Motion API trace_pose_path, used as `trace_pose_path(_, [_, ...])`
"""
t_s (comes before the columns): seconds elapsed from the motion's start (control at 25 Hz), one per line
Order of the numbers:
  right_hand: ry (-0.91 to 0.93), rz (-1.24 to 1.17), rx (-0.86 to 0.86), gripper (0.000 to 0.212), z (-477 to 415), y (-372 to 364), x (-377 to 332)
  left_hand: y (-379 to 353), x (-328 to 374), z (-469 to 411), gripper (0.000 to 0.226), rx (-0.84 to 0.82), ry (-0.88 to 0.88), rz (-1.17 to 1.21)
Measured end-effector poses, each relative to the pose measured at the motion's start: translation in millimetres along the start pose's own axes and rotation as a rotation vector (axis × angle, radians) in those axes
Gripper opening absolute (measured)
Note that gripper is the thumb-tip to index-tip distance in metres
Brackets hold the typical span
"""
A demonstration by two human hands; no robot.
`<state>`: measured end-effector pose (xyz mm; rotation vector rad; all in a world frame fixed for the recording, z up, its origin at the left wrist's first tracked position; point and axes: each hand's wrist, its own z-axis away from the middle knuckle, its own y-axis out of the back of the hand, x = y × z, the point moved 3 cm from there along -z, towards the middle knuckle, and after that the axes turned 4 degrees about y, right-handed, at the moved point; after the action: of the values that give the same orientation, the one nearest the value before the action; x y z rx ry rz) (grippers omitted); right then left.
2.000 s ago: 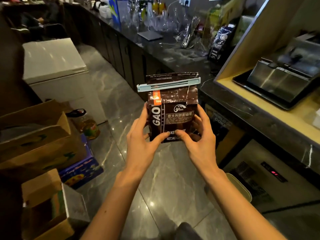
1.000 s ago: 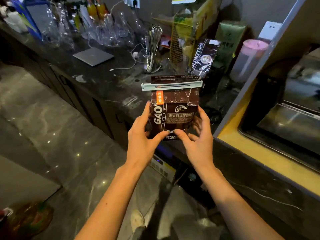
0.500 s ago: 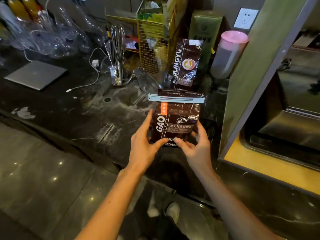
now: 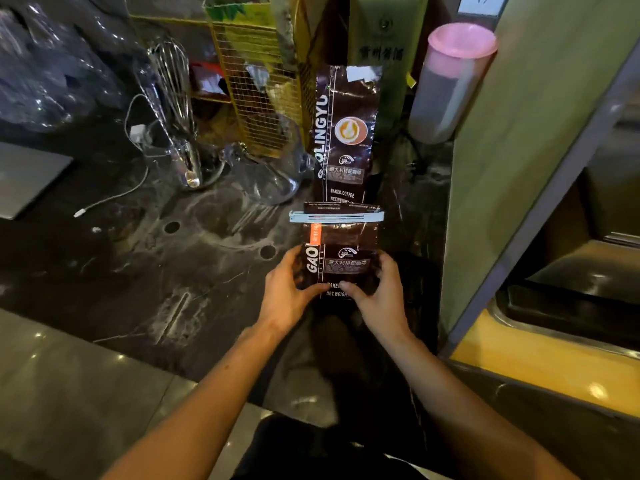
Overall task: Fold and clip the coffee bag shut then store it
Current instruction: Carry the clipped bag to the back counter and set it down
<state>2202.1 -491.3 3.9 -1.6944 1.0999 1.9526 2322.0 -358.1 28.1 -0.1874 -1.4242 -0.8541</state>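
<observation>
A dark brown coffee bag (image 4: 341, 251) stands upright over the black marble counter (image 4: 138, 258), its top folded down under a pale blue clip (image 4: 336, 216). My left hand (image 4: 289, 292) grips its lower left side and my right hand (image 4: 375, 296) its lower right side, thumbs on the front. Right behind it stands a taller coffee bag of the same brand (image 4: 344, 133). Whether the held bag's base touches the counter is hidden by my hands.
A green panel wall (image 4: 512, 168) rises close on the right, with a pink-lidded container (image 4: 446, 81) behind. A yellow wire rack (image 4: 256, 88), a whisk in a holder (image 4: 176, 109), a clear pitcher (image 4: 270, 168), a white cable (image 4: 114, 199) and a laptop (image 4: 24, 178) lie to the left.
I have turned from the floor toward the counter. Both hands have carried the clipped bag forward and down, close in front of the taller bag.
</observation>
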Motion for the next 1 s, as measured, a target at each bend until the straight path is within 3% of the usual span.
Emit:
trace_pose_path(0.28, [-0.085,0.067,0.043,0.075,-56,-21,1,8,-9,-79,0.073,-0.113,-0.068,-0.052])
trace_pose_path(0.64, [-0.094,0.009,0.056,0.094,-55,-37,6,10,-27,-100,0.085,-0.235,-0.062,0.0])
trace_pose_path(1.0, [-0.076,-0.003,0.088,0.091,-68,-41,6,14,-25,-111,0.088,-0.201,-0.1,-0.054])
